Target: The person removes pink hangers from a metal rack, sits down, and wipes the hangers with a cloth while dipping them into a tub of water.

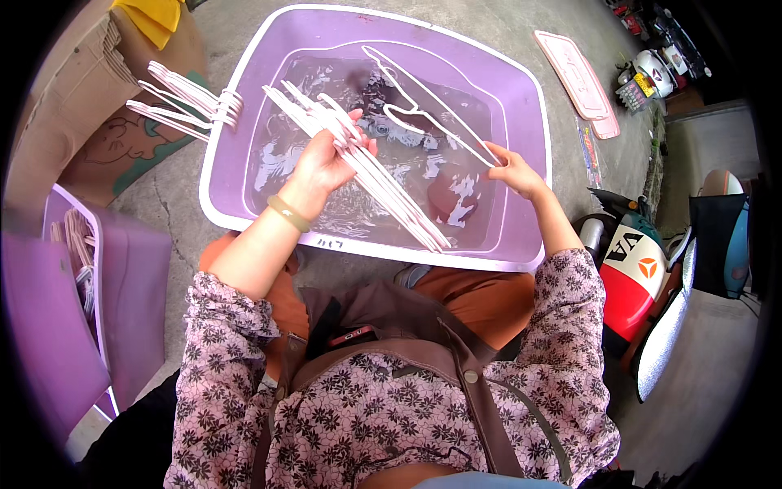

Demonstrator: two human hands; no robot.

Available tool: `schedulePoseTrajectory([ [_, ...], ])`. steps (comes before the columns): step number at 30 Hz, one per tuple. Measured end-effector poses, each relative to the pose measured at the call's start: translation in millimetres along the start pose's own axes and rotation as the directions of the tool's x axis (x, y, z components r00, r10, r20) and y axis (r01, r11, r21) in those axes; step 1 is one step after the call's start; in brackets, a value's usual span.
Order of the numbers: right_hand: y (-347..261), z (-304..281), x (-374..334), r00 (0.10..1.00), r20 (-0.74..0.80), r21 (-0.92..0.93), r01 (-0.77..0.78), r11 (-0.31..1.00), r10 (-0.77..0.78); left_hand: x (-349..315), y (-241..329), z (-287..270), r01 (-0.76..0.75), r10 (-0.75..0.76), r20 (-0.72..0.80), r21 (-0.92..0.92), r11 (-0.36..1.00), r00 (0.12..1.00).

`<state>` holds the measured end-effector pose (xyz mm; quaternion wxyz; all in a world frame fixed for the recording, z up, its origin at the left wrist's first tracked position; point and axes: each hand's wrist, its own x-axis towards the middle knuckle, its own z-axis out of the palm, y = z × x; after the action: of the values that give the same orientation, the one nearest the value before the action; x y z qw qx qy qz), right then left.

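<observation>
My left hand, a bangle at its wrist, is closed around a bundle of pale pink clothes hangers. The bundle slants over a large purple tub of water. By one end of its long bar, my right hand grips a single pale hanger, whose hook points toward the bundle. Several more hangers hang hooked over the tub's left rim. Under the water lie a reddish-brown shape and a dark shape; what they are I cannot make out.
To the left stand a purple bin with hangers inside and a cardboard box bearing a yellow cloth. On the right are a pink flat panel on the concrete and a red-and-white motor scooter.
</observation>
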<state>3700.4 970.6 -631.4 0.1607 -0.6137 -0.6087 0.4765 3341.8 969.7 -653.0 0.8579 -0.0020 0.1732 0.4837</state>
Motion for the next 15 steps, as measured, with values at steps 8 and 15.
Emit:
schedulePoseTrajectory([
  [8, -24, 70, -31, 0.864, 0.502, 0.409, -0.282, 0.868, 0.044, 3, -12, 14, 0.049, -0.05, -0.061, -0.012, 0.999, 0.997],
  [15, -30, 68, -32, 0.916, 0.401, 0.325, -0.149, 0.934, 0.007, 6, -7, 4, 0.031, -0.031, -0.039, -0.002, 1.0, 0.999],
])
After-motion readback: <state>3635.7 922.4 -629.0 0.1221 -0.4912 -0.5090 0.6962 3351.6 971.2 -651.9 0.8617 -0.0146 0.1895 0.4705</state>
